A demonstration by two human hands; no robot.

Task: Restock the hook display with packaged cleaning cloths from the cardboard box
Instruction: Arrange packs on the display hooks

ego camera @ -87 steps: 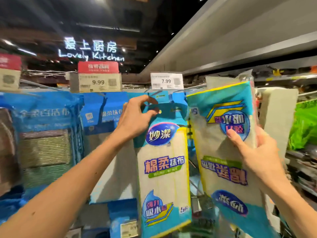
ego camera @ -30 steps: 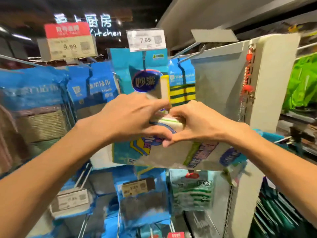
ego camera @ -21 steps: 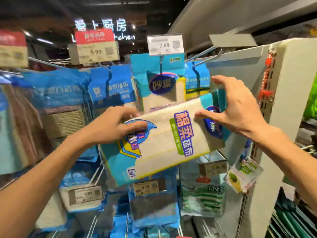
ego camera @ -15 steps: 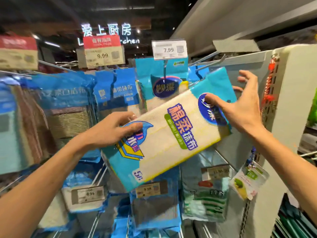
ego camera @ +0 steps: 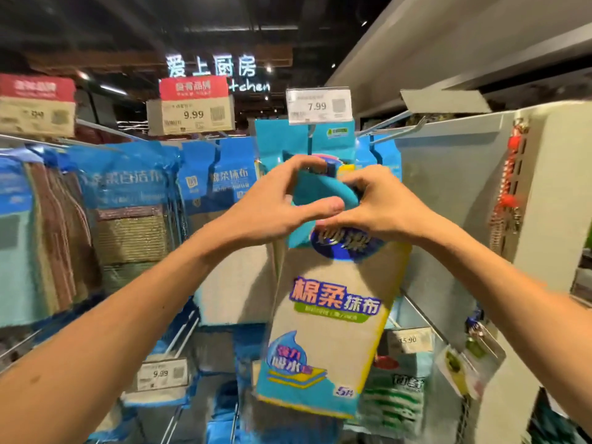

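Clamped on the blue header of the pack of cleaning cloths [ego camera: 326,315] from both sides: left hand [ego camera: 278,203] and right hand [ego camera: 381,206], each grip pinching the header between thumb and curled fingers. Thumbs meeting in front, header bent forward between them.

Turned upright within the last half second, after lying slanted across the display with the hands spread toward opposite ends. Now hanging straight down from the shared grip, printed face outward, top edge just below the 7.99 price tag [ego camera: 318,105].

Directly behind, under the same tag: a matching hung pack [ego camera: 282,139] on its hook [ego camera: 310,141]. Hang hole of the held pack hidden by the fingers, so impossible to say whether the hook tip is already through; by the look of it, not yet threaded.

Meaning for the job: reorientation done, threading next. Likely needing the bent header flattened and lined up with the hook tip before sliding back against the hung pack.

Right of the tag, two bare hooks [ego camera: 400,125] against a grey panel. Left of the tag, a 9.99 tag [ego camera: 192,113] above more blue packs. Cardboard box nowhere in view.
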